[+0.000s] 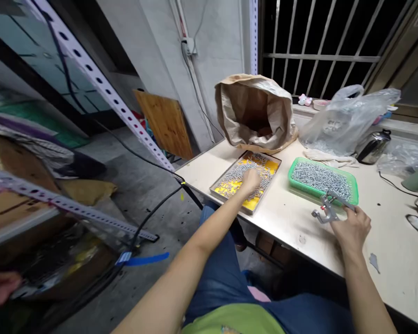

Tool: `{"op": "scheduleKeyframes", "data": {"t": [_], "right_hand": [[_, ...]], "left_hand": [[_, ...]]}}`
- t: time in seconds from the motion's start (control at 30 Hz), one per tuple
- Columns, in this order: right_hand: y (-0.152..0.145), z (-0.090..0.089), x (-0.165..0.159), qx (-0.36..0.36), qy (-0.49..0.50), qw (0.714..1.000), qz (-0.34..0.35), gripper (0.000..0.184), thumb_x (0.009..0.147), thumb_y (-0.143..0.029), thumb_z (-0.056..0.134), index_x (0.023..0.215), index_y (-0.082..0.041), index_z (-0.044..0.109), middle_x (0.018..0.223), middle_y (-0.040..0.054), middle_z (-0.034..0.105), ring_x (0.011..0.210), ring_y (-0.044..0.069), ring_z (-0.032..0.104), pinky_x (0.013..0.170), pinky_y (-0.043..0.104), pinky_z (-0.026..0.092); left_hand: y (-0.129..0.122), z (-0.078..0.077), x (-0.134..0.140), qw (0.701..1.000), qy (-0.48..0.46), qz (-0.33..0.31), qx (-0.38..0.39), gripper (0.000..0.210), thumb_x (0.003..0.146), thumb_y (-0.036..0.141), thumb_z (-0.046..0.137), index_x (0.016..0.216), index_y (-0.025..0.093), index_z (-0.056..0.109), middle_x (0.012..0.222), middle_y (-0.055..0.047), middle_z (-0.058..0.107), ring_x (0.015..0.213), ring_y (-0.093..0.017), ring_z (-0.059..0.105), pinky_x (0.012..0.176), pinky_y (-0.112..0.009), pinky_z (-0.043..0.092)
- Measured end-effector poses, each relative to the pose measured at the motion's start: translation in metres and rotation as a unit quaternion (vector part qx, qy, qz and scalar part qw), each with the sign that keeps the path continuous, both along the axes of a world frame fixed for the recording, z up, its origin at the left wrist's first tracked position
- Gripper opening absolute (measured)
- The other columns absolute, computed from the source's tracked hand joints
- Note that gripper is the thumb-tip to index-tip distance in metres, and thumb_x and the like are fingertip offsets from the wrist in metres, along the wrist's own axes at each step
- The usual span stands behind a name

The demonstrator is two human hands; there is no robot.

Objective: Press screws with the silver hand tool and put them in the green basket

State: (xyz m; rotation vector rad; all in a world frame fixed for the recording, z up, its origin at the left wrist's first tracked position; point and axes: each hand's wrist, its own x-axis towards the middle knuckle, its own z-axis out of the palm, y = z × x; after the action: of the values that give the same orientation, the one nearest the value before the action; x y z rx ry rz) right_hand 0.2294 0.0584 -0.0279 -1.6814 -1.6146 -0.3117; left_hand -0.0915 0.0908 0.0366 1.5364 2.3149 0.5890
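Note:
My left hand (pixel 251 180) reaches into a shallow metal tray (pixel 217 196) at the table's front left, its fingers curled down among loose silver screws (pixel 237 175) lying on a yellow bottom. What those fingers hold, if anything, is hidden. My right hand (pixel 352 228) is closed on a grey metal clamp-like tool (pixel 329 211) with a small red part, held above the table's front edge. Just behind that tool stands a green plastic basket (pixel 355 198) filled with similar small silver screws (pixel 320 178).
A large open paper sack (pixel 226 113) leans behind the tray. Further right are a clear plastic bag (pixel 337 123), a white cloth (pixel 330 158), a steel kettle (pixel 374 146) and glasses (pixel 416 222). A perforated metal post (pixel 104 86) slants at left. Another person's hand (pixel 0 288) shows at lower left.

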Motion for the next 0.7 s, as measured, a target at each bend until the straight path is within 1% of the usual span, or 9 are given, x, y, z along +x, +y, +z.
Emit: {"op": "scheduleKeyframes", "data": {"t": [0.07, 0.17, 0.3, 0.37, 0.43, 0.5, 0.53, 0.63, 0.7], "right_hand": [[0.002, -0.003, -0.003, -0.007, -0.014, 1.0, 0.014, 0.052, 0.071, -0.06, 0.055, 0.093, -0.016, 0.07, 0.111, 0.0198, 0.06, 0.103, 0.036, 0.049, 0.086, 0.053, 0.041], [0.001, -0.004, -0.007, -0.013, -0.042, 0.999, 0.031, 0.054, 0.069, -0.061, 0.058, 0.095, -0.016, 0.069, 0.112, 0.0209, 0.059, 0.105, 0.037, 0.048, 0.089, 0.056, 0.04], [-0.003, -0.002, -0.013, -0.018, -0.088, 0.995, 0.044, 0.058, 0.067, -0.063, 0.06, 0.096, -0.013, 0.067, 0.117, 0.0233, 0.057, 0.109, 0.039, 0.048, 0.093, 0.058, 0.04], [-0.005, -0.001, -0.018, -0.014, -0.107, 0.993, 0.05, 0.057, 0.068, -0.062, 0.059, 0.096, -0.013, 0.066, 0.12, 0.0235, 0.056, 0.112, 0.039, 0.047, 0.096, 0.058, 0.038], [-0.007, -0.001, -0.023, -0.012, -0.126, 0.99, 0.06, 0.052, 0.071, -0.057, 0.057, 0.097, -0.012, 0.065, 0.121, 0.0233, 0.055, 0.115, 0.038, 0.046, 0.1, 0.059, 0.034], [-0.01, -0.001, -0.028, -0.022, -0.148, 0.986, 0.077, 0.05, 0.073, -0.053, 0.057, 0.099, -0.011, 0.063, 0.123, 0.0239, 0.054, 0.119, 0.037, 0.044, 0.104, 0.06, 0.03], [-0.012, -0.001, -0.03, -0.034, -0.16, 0.983, 0.083, 0.05, 0.074, -0.053, 0.056, 0.101, -0.011, 0.062, 0.125, 0.0241, 0.053, 0.121, 0.037, 0.042, 0.105, 0.061, 0.028], [-0.018, 0.001, -0.034, -0.063, -0.185, 0.977, 0.09, 0.048, 0.075, -0.046, 0.057, 0.105, -0.009, 0.06, 0.129, 0.0246, 0.052, 0.125, 0.037, 0.039, 0.109, 0.06, 0.023], [-0.02, 0.001, -0.036, -0.071, -0.196, 0.974, 0.094, 0.048, 0.075, -0.043, 0.058, 0.106, -0.007, 0.06, 0.13, 0.0254, 0.051, 0.127, 0.037, 0.038, 0.111, 0.059, 0.022]], "left_hand": [[-0.001, -0.002, -0.014, 0.998, -0.036, 0.017, -0.046, 0.017, 0.074, 0.011, 0.059, 0.089, 0.009, 0.067, 0.102, -0.024, 0.067, 0.104, -0.034, 0.063, 0.086, -0.038, 0.046], [0.0, -0.003, -0.017, 0.994, -0.072, -0.005, -0.078, 0.019, 0.066, 0.004, 0.063, 0.083, 0.01, 0.065, 0.1, -0.025, 0.068, 0.102, -0.035, 0.064, 0.082, -0.037, 0.046], [-0.003, -0.003, -0.017, 0.992, -0.09, -0.024, -0.082, 0.016, 0.065, 0.0, 0.061, 0.074, 0.013, 0.062, 0.093, -0.02, 0.069, 0.097, -0.033, 0.066, 0.081, -0.036, 0.046], [-0.007, -0.004, -0.017, 0.994, -0.095, -0.026, -0.046, 0.01, 0.07, 0.004, 0.06, 0.072, 0.014, 0.061, 0.092, -0.019, 0.069, 0.098, -0.03, 0.065, 0.083, -0.035, 0.045], [-0.013, -0.008, -0.01, 0.99, -0.13, -0.02, 0.044, 0.006, 0.077, 0.009, 0.058, 0.075, 0.015, 0.06, 0.088, -0.015, 0.068, 0.096, -0.026, 0.065, 0.085, -0.034, 0.045], [-0.023, -0.015, 0.008, 0.966, -0.224, -0.031, 0.129, 0.006, 0.079, 0.011, 0.057, 0.084, 0.015, 0.059, 0.078, -0.007, 0.066, 0.084, -0.02, 0.065, 0.08, -0.031, 0.047], [-0.029, -0.021, 0.02, 0.946, -0.286, -0.048, 0.146, 0.012, 0.078, 0.011, 0.058, 0.09, 0.015, 0.059, 0.071, -0.003, 0.065, 0.076, -0.017, 0.064, 0.076, -0.029, 0.047], [-0.049, -0.038, 0.061, 0.883, -0.441, -0.117, 0.107, 0.037, 0.074, 0.007, 0.061, 0.109, 0.014, 0.053, 0.061, 0.005, 0.06, 0.06, -0.012, 0.06, 0.065, -0.024, 0.047], [-0.061, -0.049, 0.084, 0.857, -0.488, -0.143, 0.081, 0.046, 0.072, 0.006, 0.062, 0.116, 0.014, 0.05, 0.063, 0.006, 0.061, 0.058, -0.011, 0.058, 0.061, -0.022, 0.045]]}}
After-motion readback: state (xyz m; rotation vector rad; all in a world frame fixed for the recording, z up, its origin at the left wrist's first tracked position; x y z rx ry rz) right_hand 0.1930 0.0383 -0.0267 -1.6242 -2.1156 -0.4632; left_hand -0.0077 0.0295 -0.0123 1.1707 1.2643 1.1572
